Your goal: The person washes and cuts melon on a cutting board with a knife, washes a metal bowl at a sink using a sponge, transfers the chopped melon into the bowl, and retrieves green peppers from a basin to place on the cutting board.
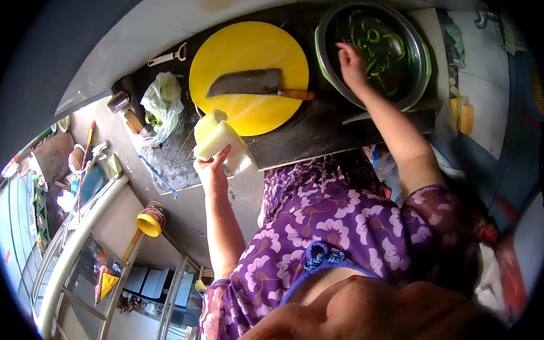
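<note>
My left hand (212, 169) is closed on a pale green-white chunk (221, 142), which looks like peeled melon, in front of the cutting board's near left edge. A yellowish piece (209, 125) shows right behind it; whether my hand holds that too is unclear. On the round yellow cutting board (247, 48) lies a cleaver (245, 83) with a wooden handle, blade to the left. My right hand (352, 65) is over the metal basin (423, 81), one finger stretched out and the others partly curled, with nothing seen in it. Green strips (372, 34) lie in the basin.
A white peeler (168, 57) lies left of the board, near a plastic bag (162, 108) of greens. A tap (484, 14) and yellow sponge (465, 116) are at the right. The dark counter's (306, 133) front edge runs before my body. A yellow bucket (150, 221) stands lower left.
</note>
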Demonstrator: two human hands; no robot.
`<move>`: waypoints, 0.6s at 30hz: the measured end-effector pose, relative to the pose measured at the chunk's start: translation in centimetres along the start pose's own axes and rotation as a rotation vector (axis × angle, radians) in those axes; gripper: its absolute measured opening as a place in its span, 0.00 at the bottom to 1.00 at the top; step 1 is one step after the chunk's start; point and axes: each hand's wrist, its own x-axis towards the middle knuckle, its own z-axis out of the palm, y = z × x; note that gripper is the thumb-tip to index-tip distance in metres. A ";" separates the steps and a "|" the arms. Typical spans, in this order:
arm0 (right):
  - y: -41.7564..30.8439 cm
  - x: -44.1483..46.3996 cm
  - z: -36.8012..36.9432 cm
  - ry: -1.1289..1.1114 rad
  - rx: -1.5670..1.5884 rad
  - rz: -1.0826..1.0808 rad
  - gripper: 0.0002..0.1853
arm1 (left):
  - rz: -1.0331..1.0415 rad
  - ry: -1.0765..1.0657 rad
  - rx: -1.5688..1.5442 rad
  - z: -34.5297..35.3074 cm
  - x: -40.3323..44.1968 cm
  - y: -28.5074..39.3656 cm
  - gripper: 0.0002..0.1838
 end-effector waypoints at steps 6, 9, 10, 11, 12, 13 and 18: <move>2.7 5.4 -0.1 -0.482 -0.657 -0.490 0.25 | -0.044 0.051 0.044 4.9 -1.5 -0.9 0.18; 3.8 5.9 -2.3 -0.795 -0.806 -0.358 0.29 | -0.051 0.050 0.092 7.4 -2.1 -1.6 0.16; 4.6 5.8 -3.6 -0.851 -0.840 -0.336 0.30 | -0.041 0.051 0.050 8.0 -2.2 -2.1 0.17; 5.5 5.4 -5.7 -0.935 -0.890 -0.272 0.30 | -0.042 0.051 0.028 8.7 -2.4 -2.2 0.17; 5.8 4.8 -7.8 -1.019 -0.942 -0.206 0.30 | -0.043 0.051 0.004 9.4 -2.7 -2.0 0.17; 4.9 4.9 -9.4 -1.137 -1.020 -0.149 0.29 | -0.041 0.049 -0.008 9.8 -2.6 -2.3 0.17; 4.6 6.5 -5.2 -1.069 0.030 0.304 0.24 | -0.051 0.074 -0.026 10.9 -2.9 -2.6 0.17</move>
